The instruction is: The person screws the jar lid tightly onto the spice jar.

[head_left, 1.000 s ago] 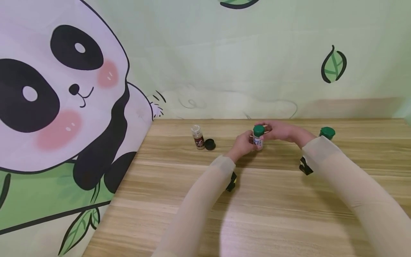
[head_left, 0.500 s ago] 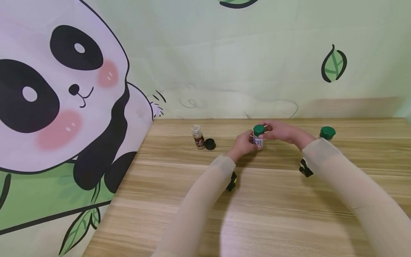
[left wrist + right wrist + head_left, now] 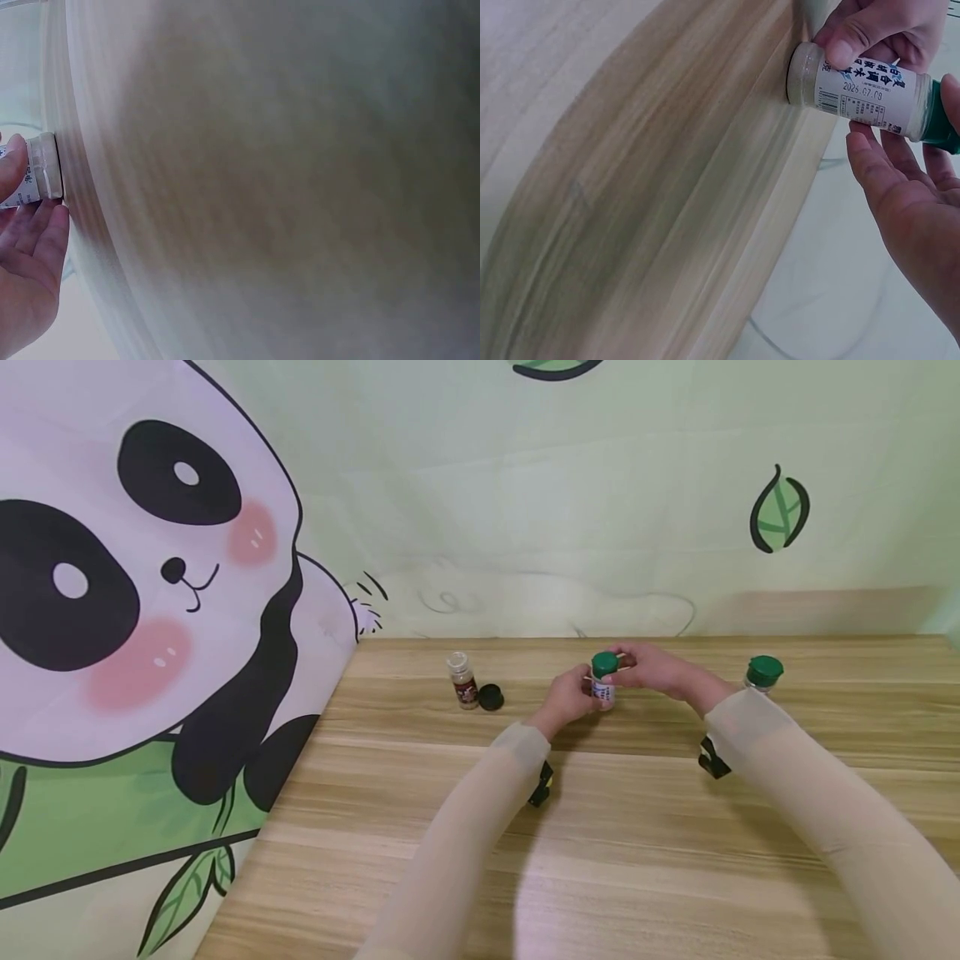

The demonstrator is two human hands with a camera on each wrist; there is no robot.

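A small seasoning jar (image 3: 602,692) with a white printed label and a green cap (image 3: 604,662) stands upright near the table's back edge in the head view. My left hand (image 3: 564,700) grips its body low down, thumb on the label (image 3: 870,90) in the right wrist view. My right hand (image 3: 651,668) reaches in from the right and pinches the green cap between thumb and fingers. The left wrist view shows the jar's clear base (image 3: 48,166) right at the tabletop, with the left fingers around it; the cap is out of frame there.
Left of the hands stands an uncapped clear jar (image 3: 462,683) with a dark label, a black cap (image 3: 491,697) beside it. Another green-capped jar (image 3: 765,671) is partly hidden behind the right sleeve. A panda-printed cloth (image 3: 525,527) hangs behind the wooden table (image 3: 637,843).
The right fingers have shifted around the green cap, drawing back from its far left side toward the right. The left hand and the jar have stayed in place.
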